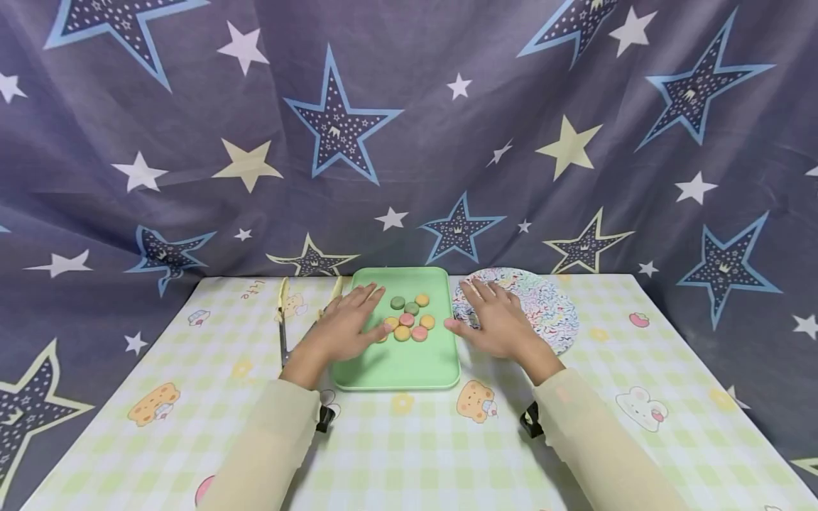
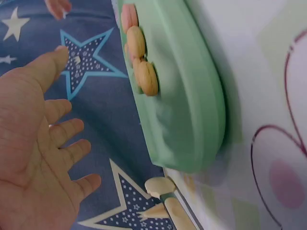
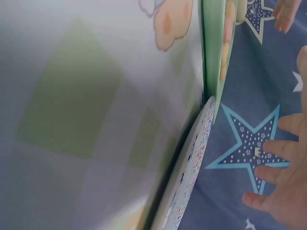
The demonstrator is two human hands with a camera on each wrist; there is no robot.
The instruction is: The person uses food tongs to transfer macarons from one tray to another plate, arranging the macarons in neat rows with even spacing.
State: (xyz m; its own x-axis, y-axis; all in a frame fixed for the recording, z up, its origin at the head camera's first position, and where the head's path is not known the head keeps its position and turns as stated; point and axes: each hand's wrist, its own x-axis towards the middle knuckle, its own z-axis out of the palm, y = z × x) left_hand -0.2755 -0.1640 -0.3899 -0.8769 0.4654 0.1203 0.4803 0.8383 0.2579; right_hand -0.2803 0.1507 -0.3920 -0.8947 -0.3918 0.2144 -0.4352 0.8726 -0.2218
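Several small macarons [image 1: 406, 319] in green, yellow and pink lie on a light green tray [image 1: 409, 369] at the middle of the table. Over the tray's left side hovers my left hand [image 1: 345, 326], palm down with fingers extended. My right hand [image 1: 495, 319] is held above the tray's right side and the speckled round plate [image 1: 549, 312], its fingers spread. Both wrist views show the palms with nothing in them. Left of the tray lies a pair of tongs [image 1: 283, 326] with cream tips, partly hidden by my left hand.
A checked tablecloth [image 1: 409, 461] with cartoon prints covers the table. Behind the table's far edge hangs a dark star-patterned curtain [image 1: 409, 142]. The plate stands close against the tray's right edge.
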